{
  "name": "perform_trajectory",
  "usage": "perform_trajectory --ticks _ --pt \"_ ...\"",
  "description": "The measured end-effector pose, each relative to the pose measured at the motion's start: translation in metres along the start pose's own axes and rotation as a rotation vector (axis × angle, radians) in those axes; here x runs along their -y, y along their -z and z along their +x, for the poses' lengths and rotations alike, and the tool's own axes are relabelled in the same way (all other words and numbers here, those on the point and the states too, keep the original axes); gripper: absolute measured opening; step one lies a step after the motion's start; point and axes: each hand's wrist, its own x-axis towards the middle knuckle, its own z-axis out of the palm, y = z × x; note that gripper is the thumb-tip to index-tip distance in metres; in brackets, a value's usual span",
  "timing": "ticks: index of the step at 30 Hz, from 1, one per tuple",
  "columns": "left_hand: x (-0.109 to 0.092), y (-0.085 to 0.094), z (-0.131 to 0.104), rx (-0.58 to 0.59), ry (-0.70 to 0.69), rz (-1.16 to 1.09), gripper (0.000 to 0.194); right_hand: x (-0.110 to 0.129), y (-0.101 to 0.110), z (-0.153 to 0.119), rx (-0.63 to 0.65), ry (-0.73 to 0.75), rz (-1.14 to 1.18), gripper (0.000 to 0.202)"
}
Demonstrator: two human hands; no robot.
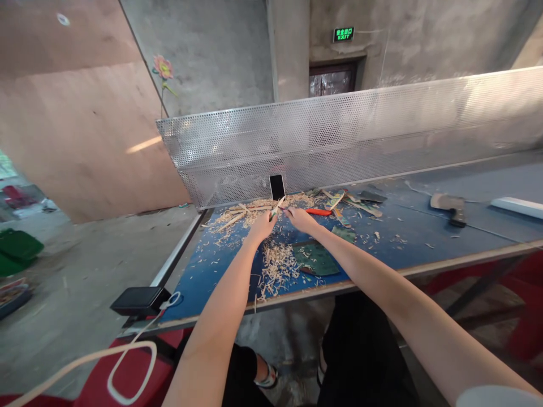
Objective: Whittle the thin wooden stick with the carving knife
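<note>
While a pale, slender, wood-like strip [278,207] was pinched in the left hand [261,228] and a red-handled tool [319,212] seemingly gripped in the right hand [300,219], toward the blue surface's [197,294] far edge, much paring was suggested by curled shavings [280,265] near the front edge, the remainder unclear.

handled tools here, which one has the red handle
The red-handled tool is at the right hand, handle pointing right; the hatchet-like tool farther right is black-handled.
</note>
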Motion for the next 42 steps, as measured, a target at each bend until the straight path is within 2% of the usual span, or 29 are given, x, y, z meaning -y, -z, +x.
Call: perform_trajectory --ticks 7,12,17,24,27,29,32,34,36,38,42 --pt "0.007 -0.005 0.004 0.015 -0.036 -0.018 0.037 0.009 -0.002 -0.007 0.081 0.054 -0.102 0.06" --pt "0.011 -0.007 0.007 0.041 -0.079 0.03 0.038 0.008 -0.001 -0.006 0.087 -0.008 -0.137 0.06" --pt "0.012 -0.005 0.006 0.067 -0.088 0.024 0.041 -0.001 0.007 -0.001 0.054 -0.044 -0.139 0.055" --pt "0.002 -0.001 0.005 0.03 -0.057 -0.043 0.045 0.0 0.011 0.008 -0.059 -0.101 -0.095 0.045" --pt "-0.004 0.002 0.0 0.068 -0.102 -0.055 0.047 -0.019 0.025 0.013 -0.149 -0.239 -0.025 0.04" --pt "-0.009 0.005 -0.005 0.092 -0.173 -0.079 0.049 -0.043 0.04 0.012 -0.197 -0.327 -0.013 0.049" --pt "-0.015 0.006 -0.01 0.036 -0.225 -0.11 0.054 -0.078 0.055 0.005 -0.268 -0.407 0.023 0.059" --pt "-0.017 0.005 -0.01 0.023 -0.231 -0.055 0.047 -0.089 0.055 0.001 -0.377 -0.435 0.102 0.066" --pt "-0.017 0.003 -0.01 0.041 -0.208 0.019 0.037 -0.086 0.048 0.001 -0.398 -0.418 0.116 0.068" --pt "-0.015 0.001 -0.008 0.049 -0.16 0.057 0.03 -0.074 0.038 0.004 -0.379 -0.383 0.1 0.068" --pt "-0.011 0.0 -0.005 0.024 -0.04 0.079 0.03 -0.04 0.017 0.007 -0.316 -0.186 0.101 0.052"
